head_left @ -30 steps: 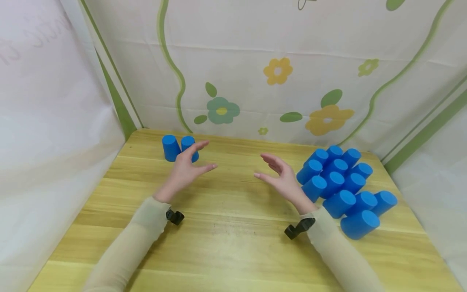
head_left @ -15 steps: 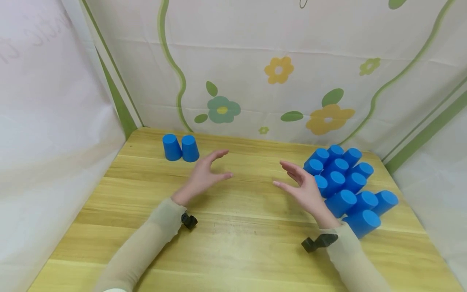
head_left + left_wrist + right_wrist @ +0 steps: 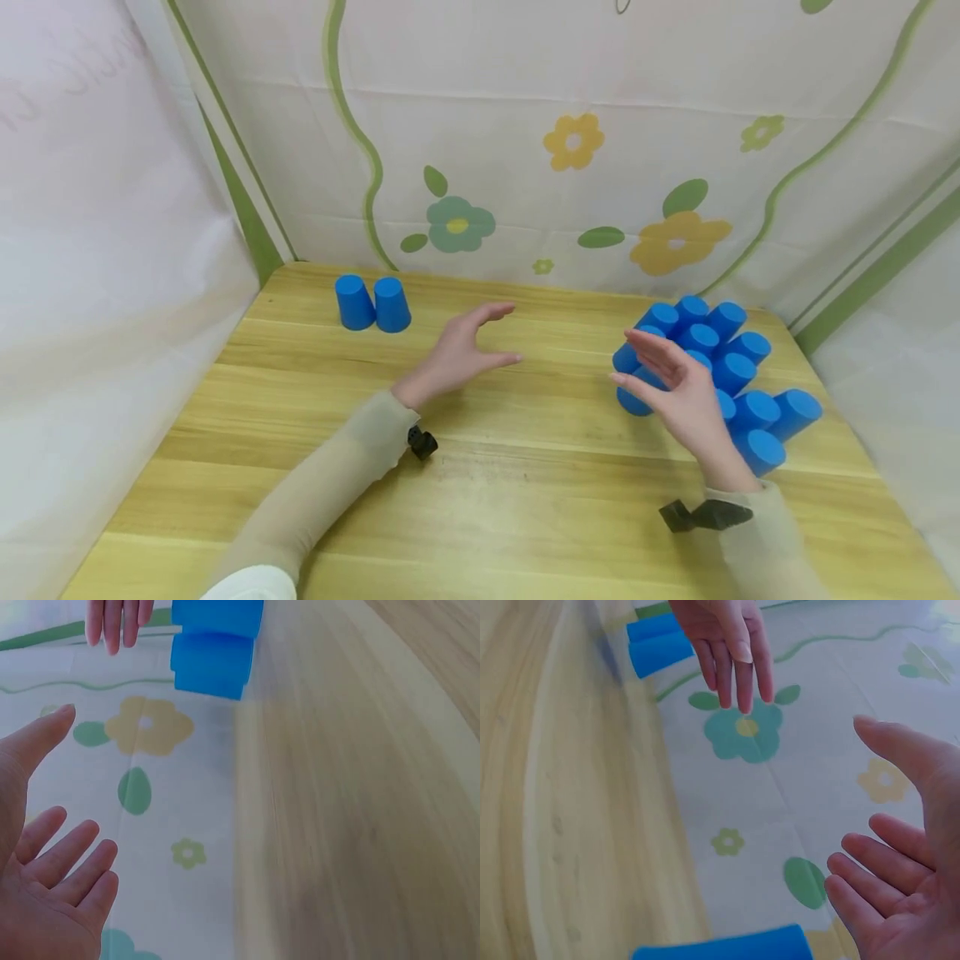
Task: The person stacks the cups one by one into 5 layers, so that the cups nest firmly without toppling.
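My left hand (image 3: 461, 354) hovers over the middle of the wooden table, thumb and fingers spread apart with nothing between them. Behind it to the left stand two upside-down blue cups (image 3: 372, 305) side by side. At the right, my right hand (image 3: 682, 396) hovers before a cluster of upside-down blue cups (image 3: 753, 408), partly hiding several of them. Its thumb and fingers are parted and hold nothing. In the right wrist view, the side of a blue cup (image 3: 727, 946) shows at the bottom edge, below the fingers; whether the hand touches any cup I cannot tell.
The wooden table (image 3: 480, 508) runs back to a white cloth (image 3: 480, 125) printed with flowers and green vines. White cloth also hangs at both sides. Dark cameras (image 3: 705, 515) are strapped on both wrists.
Both hands have moved to the right, the left away from the two cups and the right over the front of the cluster. The cups stand where they were.
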Action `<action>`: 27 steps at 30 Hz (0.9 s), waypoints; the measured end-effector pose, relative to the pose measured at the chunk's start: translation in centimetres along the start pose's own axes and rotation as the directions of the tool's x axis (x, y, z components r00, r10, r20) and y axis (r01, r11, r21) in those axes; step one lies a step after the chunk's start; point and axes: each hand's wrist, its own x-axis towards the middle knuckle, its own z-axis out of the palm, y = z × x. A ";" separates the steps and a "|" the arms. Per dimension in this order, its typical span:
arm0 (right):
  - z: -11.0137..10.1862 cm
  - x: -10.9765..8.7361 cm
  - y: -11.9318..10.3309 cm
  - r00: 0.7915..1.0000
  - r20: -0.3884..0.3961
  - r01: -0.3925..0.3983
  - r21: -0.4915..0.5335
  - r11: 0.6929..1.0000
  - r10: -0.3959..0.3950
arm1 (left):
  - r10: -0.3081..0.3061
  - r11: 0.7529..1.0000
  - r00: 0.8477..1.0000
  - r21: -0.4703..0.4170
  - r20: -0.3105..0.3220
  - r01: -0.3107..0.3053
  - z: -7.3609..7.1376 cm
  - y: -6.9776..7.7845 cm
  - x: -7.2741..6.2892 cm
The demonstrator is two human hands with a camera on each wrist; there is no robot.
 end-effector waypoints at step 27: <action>-8.2 -3.9 2.5 0.970 -0.180 -0.205 -0.223 0.953 0.166 | -0.043 0.975 0.994 -0.212 0.099 0.064 11.7 2.0 2.0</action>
